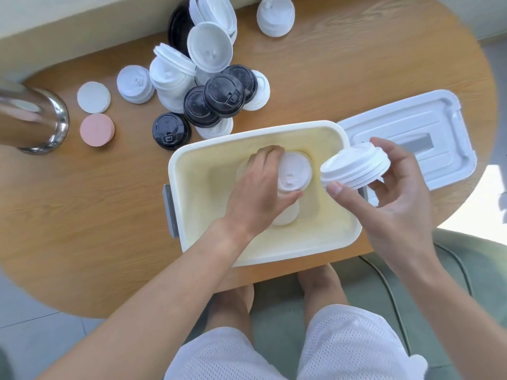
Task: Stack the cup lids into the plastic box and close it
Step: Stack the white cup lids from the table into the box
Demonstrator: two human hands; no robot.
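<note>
From the head camera, the person sits at a wooden table (pixel 82 215) with the box (pixel 315 250) open in front of them, near the table's edge at about 6 o'clock. The left hand (pixel 258 193) reaches down inside the box, fingers and thumb curled round a tall stack of white lids (pixel 295 172) that stands near the box's middle. The right hand (pixel 395 193) is raised over the box's rim at 3 o'clock, thumb and fingers clasping a short stack (pixel 355 167) of white lids, tilted, just beside the tall stack but apart from it.

The box cover (pixel 411 127) lies flat on the table at about 2 o'clock from the box, touching or nearly touching its corner; I cannot tell which.

At 11 to 12 o'clock from the box sits a jumbled pile (pixel 208 78) of loose lids, white and black mixed, some leaning on one another. One black lid (pixel 171 131) lies apart at the pile's near side, just beside the box's far-left corner. Another white stack (pixel 275 16) stands alone at the far edge, at 12 o'clock.

Over at 10 o'clock lie a white disc (pixel 93 97) and a pink disc (pixel 97 130), side by side, with a shiny metal cylinder (pixel 35 119) at their left, at 9 o'clock.
</note>
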